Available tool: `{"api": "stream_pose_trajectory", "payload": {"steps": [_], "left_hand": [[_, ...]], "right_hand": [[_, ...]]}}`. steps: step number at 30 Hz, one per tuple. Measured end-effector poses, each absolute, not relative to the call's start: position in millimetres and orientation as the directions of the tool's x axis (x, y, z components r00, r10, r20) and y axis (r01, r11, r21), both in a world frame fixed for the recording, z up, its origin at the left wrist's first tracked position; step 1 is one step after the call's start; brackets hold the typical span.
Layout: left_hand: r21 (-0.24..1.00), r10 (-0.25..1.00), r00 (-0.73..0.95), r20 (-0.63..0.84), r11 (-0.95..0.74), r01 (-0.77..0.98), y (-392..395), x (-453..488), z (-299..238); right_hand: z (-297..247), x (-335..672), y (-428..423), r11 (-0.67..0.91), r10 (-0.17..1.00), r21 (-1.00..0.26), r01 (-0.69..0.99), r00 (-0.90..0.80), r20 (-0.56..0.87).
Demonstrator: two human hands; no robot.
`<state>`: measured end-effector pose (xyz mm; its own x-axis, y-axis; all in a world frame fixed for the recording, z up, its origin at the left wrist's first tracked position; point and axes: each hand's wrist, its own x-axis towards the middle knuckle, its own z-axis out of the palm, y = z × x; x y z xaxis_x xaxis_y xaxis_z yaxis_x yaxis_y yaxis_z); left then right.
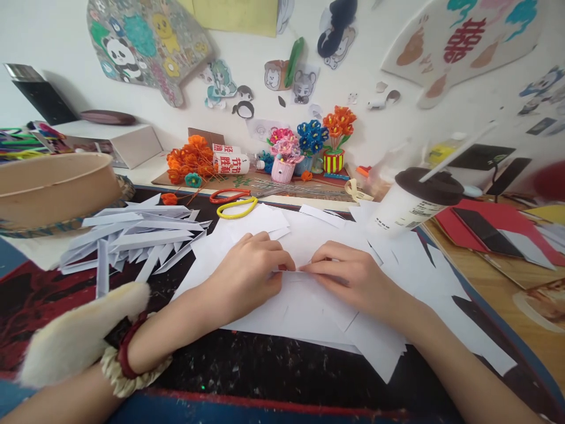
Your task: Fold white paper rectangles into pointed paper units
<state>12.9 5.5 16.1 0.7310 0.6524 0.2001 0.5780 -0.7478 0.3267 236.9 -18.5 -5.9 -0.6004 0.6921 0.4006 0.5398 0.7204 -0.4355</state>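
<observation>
Both hands meet over a spread of white paper sheets (282, 309) at the middle of the dark mat. My left hand (253, 265) is closed, fingertips curled and pinching the edge of a piece of white paper (295, 272). Opposite it, my right hand (346, 274) pinches that same edge between thumb and fingers. Little of the held piece shows against the white sheets beneath. Left of my left hand lies a heap of folded paper strips (136, 235). Beyond the hands are yellow-handled and red-handled scissors (237, 208), partly over the paper.
A lidded cup with a straw (408, 197) stands on the right sheets. At left are a round tan container (53, 185) and a fluffy white object (83, 335). Craft flowers in pots (285, 168) line the back by the wall. Red folders (498, 229) lie far right.
</observation>
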Motion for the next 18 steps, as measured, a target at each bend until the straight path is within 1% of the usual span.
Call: {"api": "stream_pose_trajectory", "payload": {"steps": [2,5,8,10,12,15,18], "left_hand": [[0.288,0.65,0.734,0.199,-0.755,0.59,5,11,15],[0.183,0.62,0.754,0.217,-0.785,0.592,4,9,14],[0.042,0.513,0.825,0.236,-0.854,0.518,1,7,14],[-0.03,0.436,0.871,0.227,-0.891,0.453,-2,6,15],[-0.045,0.403,0.892,0.204,-0.906,0.42,-4,4,16],[-0.045,0.435,0.878,0.201,-0.891,0.452,-4,-1,15],[-0.074,0.451,0.867,0.213,-0.877,0.475,-2,-2,13]], "right_hand": [[-6,238,-19,0.73,0.683,-0.402,0.553,-0.609,0.402],[-5,238,-19,0.749,0.662,-0.335,0.571,-0.63,0.405],[-5,239,-20,0.771,0.633,-0.258,0.582,-0.66,0.405],[-4,240,-22,0.78,0.62,-0.217,0.587,-0.681,0.39],[-3,242,-23,0.777,0.626,-0.221,0.589,-0.69,0.363],[0,244,-25,0.755,0.655,-0.27,0.597,-0.674,0.341],[1,244,-24,0.747,0.664,-0.288,0.599,-0.652,0.366]]}}
